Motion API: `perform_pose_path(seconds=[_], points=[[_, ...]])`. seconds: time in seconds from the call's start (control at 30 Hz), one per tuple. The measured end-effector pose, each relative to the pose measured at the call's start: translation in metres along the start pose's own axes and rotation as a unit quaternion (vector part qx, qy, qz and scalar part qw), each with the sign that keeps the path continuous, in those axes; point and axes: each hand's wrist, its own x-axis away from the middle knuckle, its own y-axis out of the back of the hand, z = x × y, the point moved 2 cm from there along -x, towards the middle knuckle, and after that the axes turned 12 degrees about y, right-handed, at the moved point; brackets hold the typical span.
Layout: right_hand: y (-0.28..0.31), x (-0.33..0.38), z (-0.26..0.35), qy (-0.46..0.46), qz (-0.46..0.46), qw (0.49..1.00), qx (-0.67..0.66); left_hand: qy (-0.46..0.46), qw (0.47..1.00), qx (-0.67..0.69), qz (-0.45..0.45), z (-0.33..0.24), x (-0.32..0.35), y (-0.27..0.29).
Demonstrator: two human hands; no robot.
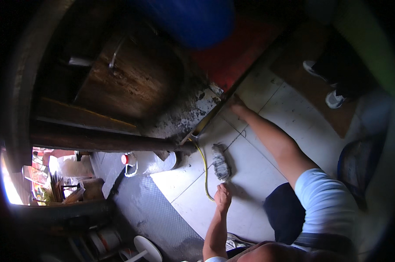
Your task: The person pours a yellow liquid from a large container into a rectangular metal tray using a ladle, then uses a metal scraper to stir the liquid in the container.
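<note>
My left hand (pixel 223 197) is closed on the near end of a fluffy grey-and-white brush (pixel 221 161), shaped like a thick roller. Its shaggy head points away from me, just over the pale tiles. A thin yellow hose (pixel 205 174) curves from the cabinet's foot to beside my left wrist; whether the hand touches it I cannot tell. My right arm stretches far forward, and my right hand (pixel 236 105) is at the lower edge of a red panel (pixel 232 56). Shadow hides those fingers.
A worn wooden cabinet (pixel 132 78) with a peeling base stands ahead on the left. Beside its dark beam lies a white jug (pixel 149 161) with a red cap. A blue drum (pixel 193 22) is above. Another person's shoes (pixel 335 99) stand on a brown mat (pixel 311 87) at right.
</note>
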Motion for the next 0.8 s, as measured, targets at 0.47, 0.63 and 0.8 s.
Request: perform_pose_path(seconds=[0.47, 0.63, 0.8], points=[[0.144, 0.587, 0.288, -0.475, -0.052, 0.503, 0.721, -0.367, 0.926, 0.067, 0.057, -0.149, 0.139, 0.161], [-0.045, 0.698, 0.484, -0.508, -0.033, 0.657, 0.557, -0.653, 0.65, -0.369, -0.119, -0.048, 0.251, 0.259], [-0.188, 0.812, 0.586, -0.399, -0.556, 0.681, 0.26, -0.529, 0.69, -0.431, 0.241, -0.093, 0.356, 0.34]])
